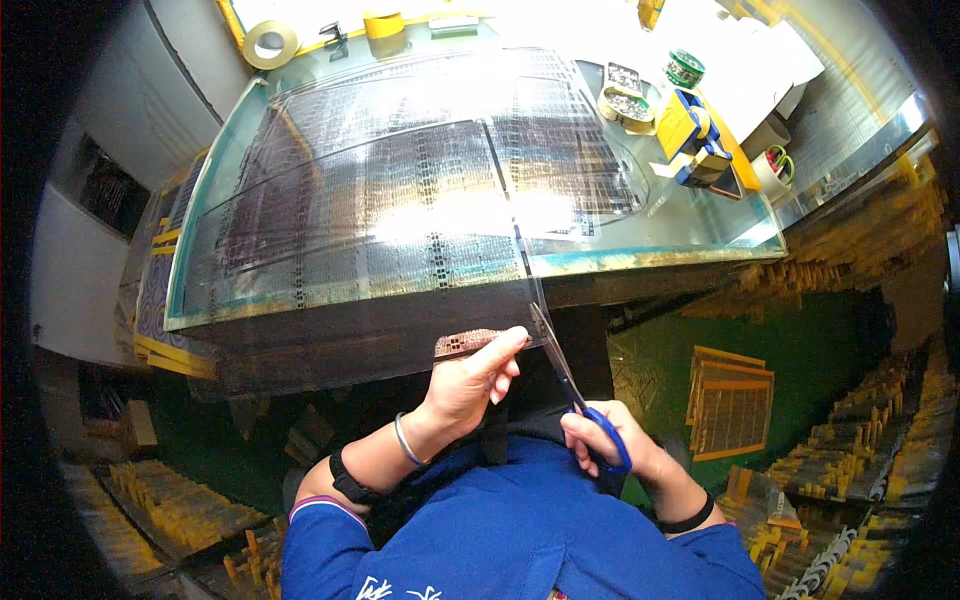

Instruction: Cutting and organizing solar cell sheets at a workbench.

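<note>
A large transparent film (pixel 340 190) printed with a dark dotted pattern lies over the glass-topped light table (pixel 640 262), its near part hanging past the front edge. My left hand (pixel 475 378) pinches the film's near right corner between thumb and fingers. In my right hand (pixel 605 440) is a pair of scissors (pixel 562 368) with blue handles, pointing away from me. The blades are slightly apart beside my left fingertips, at the film's right edge. A dark strip runs from the blades up across the film. Glare hides parts of the pattern.
Tape rolls (pixel 270 44) stand at the far left of the table. On the right are a yellow-and-blue tape dispenser (pixel 690 135), a green round tin (pixel 685 67) and a cup (pixel 770 175) holding green-handled tools. Orange-framed panels (pixel 733 405) lean low at right; racks line both sides.
</note>
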{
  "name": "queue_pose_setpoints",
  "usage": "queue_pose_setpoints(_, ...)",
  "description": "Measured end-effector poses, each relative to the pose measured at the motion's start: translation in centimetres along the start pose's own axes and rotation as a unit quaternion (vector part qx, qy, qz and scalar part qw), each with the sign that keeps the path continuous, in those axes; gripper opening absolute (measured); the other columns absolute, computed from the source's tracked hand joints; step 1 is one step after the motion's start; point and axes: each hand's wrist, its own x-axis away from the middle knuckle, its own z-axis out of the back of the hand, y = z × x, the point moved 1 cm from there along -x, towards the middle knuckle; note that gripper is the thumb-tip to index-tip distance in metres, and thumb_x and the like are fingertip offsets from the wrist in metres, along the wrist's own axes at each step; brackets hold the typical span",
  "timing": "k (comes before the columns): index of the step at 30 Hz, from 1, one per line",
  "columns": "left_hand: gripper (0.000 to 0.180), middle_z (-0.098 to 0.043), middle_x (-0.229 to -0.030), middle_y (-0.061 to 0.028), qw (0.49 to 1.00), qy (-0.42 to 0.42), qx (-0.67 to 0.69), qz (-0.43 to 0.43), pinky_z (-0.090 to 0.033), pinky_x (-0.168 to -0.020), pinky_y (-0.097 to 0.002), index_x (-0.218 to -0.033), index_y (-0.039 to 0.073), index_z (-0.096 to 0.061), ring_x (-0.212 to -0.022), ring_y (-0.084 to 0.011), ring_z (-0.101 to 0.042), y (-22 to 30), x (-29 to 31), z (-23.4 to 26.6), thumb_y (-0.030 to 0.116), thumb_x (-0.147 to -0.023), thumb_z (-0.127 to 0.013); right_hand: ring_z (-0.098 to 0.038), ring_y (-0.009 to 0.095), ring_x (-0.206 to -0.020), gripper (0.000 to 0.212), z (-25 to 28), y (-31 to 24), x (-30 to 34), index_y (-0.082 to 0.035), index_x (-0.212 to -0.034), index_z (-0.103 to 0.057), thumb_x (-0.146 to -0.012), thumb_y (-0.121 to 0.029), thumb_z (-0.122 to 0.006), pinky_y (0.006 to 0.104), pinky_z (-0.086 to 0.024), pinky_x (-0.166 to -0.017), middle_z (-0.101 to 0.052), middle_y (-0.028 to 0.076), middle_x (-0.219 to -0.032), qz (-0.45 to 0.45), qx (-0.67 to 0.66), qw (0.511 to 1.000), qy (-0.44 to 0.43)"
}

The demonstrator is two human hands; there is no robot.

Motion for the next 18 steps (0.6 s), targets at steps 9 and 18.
queue_pose_setpoints(9, 0.014, -0.053, -0.055, 0.0022, 1.0, -0.005, -0.022, 0.01, -0.031, -0.035, -0.0174, -0.081, 0.007, -0.061, -0.041, -0.0051, -0.044, -0.5, 0.0, -0.3, 0.021, -0.082, -0.059, -0.045, 0.006, -0.041, 0.037, -2.2, 0.0, 0.7, -0.004, -0.059, -0.048, -0.082, -0.031, -0.059, 0.0235, -0.035, -0.038, -0.048, 0.002, -0.046, 0.074, 0.128, 0.978, 0.146)
queue_pose_setpoints(18, 0.017, -0.054, -0.059, 0.0017, 0.998, -0.042, -0.034, 0.016, -0.033, -0.038, -0.0174, -0.085, 0.007, -0.062, -0.044, -0.0048, -0.046, -1.0, 0.6, -0.6, 0.023, -0.08, -0.062, -0.035, 0.008, -0.046, 0.04, -1.9, 1.2, -0.5, -0.001, -0.058, -0.043, -0.081, -0.029, -0.06, 0.0294, -0.032, -0.04, -0.041, 0.008, -0.047, 0.132, 0.159, 0.961, 0.186)
